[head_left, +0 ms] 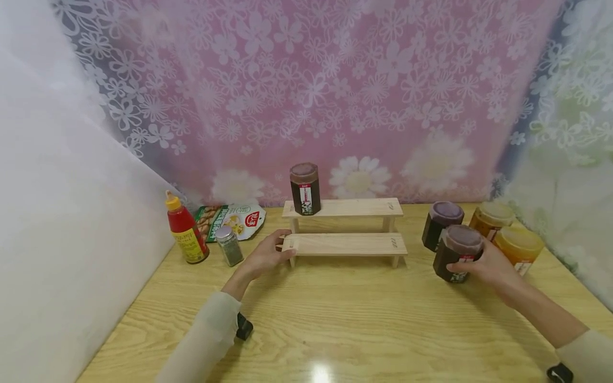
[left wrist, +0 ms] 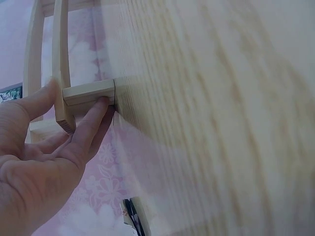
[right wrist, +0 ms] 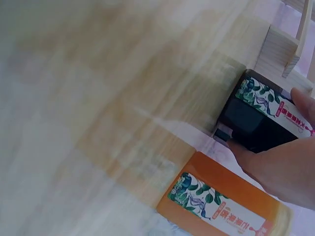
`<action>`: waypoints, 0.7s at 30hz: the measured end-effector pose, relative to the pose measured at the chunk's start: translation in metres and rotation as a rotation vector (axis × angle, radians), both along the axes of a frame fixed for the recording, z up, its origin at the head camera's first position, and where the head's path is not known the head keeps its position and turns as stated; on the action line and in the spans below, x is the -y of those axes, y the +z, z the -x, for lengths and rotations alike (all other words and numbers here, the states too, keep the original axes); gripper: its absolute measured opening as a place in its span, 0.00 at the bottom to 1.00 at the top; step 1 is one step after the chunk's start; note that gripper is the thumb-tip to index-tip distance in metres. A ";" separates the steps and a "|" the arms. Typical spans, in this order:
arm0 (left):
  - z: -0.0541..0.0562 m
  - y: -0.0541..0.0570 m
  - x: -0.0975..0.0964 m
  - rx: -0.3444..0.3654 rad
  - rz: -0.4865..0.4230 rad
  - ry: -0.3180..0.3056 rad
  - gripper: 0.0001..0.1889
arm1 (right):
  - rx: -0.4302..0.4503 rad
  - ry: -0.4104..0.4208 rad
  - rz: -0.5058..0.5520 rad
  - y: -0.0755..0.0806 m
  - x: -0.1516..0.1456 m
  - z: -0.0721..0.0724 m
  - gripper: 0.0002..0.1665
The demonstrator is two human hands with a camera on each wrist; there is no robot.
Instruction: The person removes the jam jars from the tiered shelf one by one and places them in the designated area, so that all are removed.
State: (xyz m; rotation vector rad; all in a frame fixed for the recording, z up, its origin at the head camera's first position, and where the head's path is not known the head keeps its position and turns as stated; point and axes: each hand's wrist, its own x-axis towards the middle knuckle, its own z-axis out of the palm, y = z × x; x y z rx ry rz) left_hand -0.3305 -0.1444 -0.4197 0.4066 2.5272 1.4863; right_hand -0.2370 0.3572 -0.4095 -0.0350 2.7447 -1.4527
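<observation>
A two-step wooden rack (head_left: 345, 243) stands mid-table, a dark hexagonal jar (head_left: 305, 194) on its upper step. My left hand (head_left: 269, 254) grips the left end of the lower step; in the left wrist view the thumb (left wrist: 42, 101) lies against the board and the fingers reach to the leg beneath. On the right, my right hand (head_left: 495, 268) holds another dark jar (head_left: 455, 255) round its sides, and its label shows in the right wrist view. Whether this jar's base touches the table I cannot tell. An orange jar (right wrist: 216, 201) stands beside it.
Behind the held jar is another dark jar (head_left: 438, 226); two amber jars, one at the back (head_left: 488, 221) and one nearer (head_left: 522, 247), stand right of it. At left are a red sauce bottle (head_left: 189, 234), a shaker (head_left: 230, 247) and a food packet (head_left: 244, 221). A floral curtain (head_left: 316, 106) hangs behind.
</observation>
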 end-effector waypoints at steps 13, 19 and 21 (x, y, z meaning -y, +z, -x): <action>0.000 0.001 -0.001 0.015 -0.002 0.018 0.33 | -0.052 -0.015 -0.017 0.019 -0.005 -0.002 0.58; 0.001 0.001 -0.001 0.014 -0.001 0.019 0.33 | -0.151 0.020 0.096 0.035 -0.008 -0.001 0.42; 0.000 0.001 -0.002 0.016 0.000 0.016 0.33 | -0.171 0.032 0.126 0.038 -0.008 -0.002 0.37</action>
